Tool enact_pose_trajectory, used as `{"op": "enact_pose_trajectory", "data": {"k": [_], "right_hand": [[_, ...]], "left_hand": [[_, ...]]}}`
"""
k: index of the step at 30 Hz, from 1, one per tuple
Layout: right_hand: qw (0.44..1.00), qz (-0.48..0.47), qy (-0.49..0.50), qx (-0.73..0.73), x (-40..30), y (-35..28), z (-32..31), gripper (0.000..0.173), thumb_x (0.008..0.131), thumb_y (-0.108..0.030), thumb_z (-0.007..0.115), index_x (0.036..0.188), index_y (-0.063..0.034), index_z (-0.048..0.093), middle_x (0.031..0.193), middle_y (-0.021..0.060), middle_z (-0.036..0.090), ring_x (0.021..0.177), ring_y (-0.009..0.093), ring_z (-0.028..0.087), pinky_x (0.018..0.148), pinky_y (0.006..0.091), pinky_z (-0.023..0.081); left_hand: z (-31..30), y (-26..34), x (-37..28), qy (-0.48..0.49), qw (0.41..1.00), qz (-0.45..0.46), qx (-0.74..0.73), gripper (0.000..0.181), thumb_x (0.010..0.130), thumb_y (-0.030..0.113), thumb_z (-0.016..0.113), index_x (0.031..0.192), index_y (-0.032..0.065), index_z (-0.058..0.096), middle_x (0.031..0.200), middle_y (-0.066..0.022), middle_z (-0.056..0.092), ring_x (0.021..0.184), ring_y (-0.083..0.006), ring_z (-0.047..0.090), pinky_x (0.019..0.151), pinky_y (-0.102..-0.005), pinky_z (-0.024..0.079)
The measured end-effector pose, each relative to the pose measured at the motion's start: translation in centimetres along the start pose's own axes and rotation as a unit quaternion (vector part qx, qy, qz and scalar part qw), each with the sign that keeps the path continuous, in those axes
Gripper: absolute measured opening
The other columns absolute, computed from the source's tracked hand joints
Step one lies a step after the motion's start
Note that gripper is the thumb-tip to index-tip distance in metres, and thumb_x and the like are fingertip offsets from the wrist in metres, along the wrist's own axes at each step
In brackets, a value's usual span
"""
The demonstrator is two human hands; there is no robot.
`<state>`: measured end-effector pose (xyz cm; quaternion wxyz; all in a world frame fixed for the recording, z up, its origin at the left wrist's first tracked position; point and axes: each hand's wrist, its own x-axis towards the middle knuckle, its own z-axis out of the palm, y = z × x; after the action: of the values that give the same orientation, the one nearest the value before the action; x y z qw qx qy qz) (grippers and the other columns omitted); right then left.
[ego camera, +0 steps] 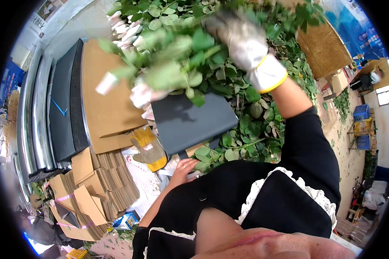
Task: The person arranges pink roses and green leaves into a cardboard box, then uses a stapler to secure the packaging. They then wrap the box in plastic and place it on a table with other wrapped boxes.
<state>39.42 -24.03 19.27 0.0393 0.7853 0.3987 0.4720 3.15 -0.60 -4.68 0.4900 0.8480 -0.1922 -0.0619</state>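
Observation:
My right hand (241, 40), in a white work glove with yellow edging, is blurred over the foliage. It grips a leafy cut stem (168, 66); its far end is blurred, with a pale wrapped tip (107, 83) at the left. Below hangs a dark grey flat panel (194, 121), with the stem's shadow on it. My left hand (184, 170) is bare, with a ring, low at the bench edge beside some leaves; its palm is hidden. More leafy stems (246, 126) lie heaped around the panel, and several pale wrapped heads (128, 30) cluster at the top left.
A grey and yellow work glove (150, 149) lies left of the panel. Brown cardboard sheets (107, 97), stacked flat cartons (113, 174) and shiny film rolls (40, 113) stand at left. A brown board (324, 48) is at right; a person (369, 77) sits beyond.

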Motion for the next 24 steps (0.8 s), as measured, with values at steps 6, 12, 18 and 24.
{"op": "enact_pose_trajectory", "data": {"k": [6,12,18,24], "right_hand": [[0.878,0.121,-0.44,0.143,-12.2,-7.9,2.4,0.059,0.091,-0.012,0.042,0.149,-0.0166,0.033,0.151,0.0194,0.033,0.136,0.042,0.035,0.116,0.0459,0.029],[0.874,0.068,-0.441,0.192,-9.1,-4.7,1.4,0.068,0.081,0.002,0.049,0.146,-0.0164,0.039,0.14,0.0168,0.05,0.131,0.042,0.044,0.109,0.0456,0.041],[0.935,0.209,-0.094,0.27,-4.8,0.2,-4.7,0.052,0.076,0.004,0.058,0.125,-0.0141,0.061,0.114,0.0118,0.068,0.096,0.029,0.068,0.084,0.0369,0.056],[0.977,0.098,-0.08,0.173,-4.2,-2.0,-6.4,0.041,0.073,0.013,0.056,0.105,-0.0101,0.062,0.114,0.0027,0.069,0.094,0.023,0.069,0.077,0.0326,0.059]], "left_hand": [[-0.6,0.4,0.8,0.006,0.999,0.042,0.001,0.077,0.059,0.0,0.082,0.131,0.0074,0.055,0.13,-0.0095,0.059,0.122,-0.0337,0.05,0.104,-0.0425,0.041],[-0.4,-0.1,0.5,0.023,0.999,0.035,0.022,0.071,0.064,0.008,0.084,0.129,0.0071,0.057,0.126,-0.0104,0.06,0.12,-0.0329,0.052,0.102,-0.0419,0.042],[-1.0,1.3,0.4,0.045,0.999,0.003,-0.026,0.067,0.065,0.015,0.087,0.126,0.0079,0.06,0.122,-0.0118,0.062,0.114,-0.0303,0.056,0.097,-0.0397,0.045],[-7.0,7.1,1.5,0.163,0.986,0.008,0.016,0.025,0.078,0.002,0.073,0.103,-0.0003,0.07,0.1,-0.0131,0.07,0.095,-0.0277,0.067,0.085,-0.0353,0.053]]}}
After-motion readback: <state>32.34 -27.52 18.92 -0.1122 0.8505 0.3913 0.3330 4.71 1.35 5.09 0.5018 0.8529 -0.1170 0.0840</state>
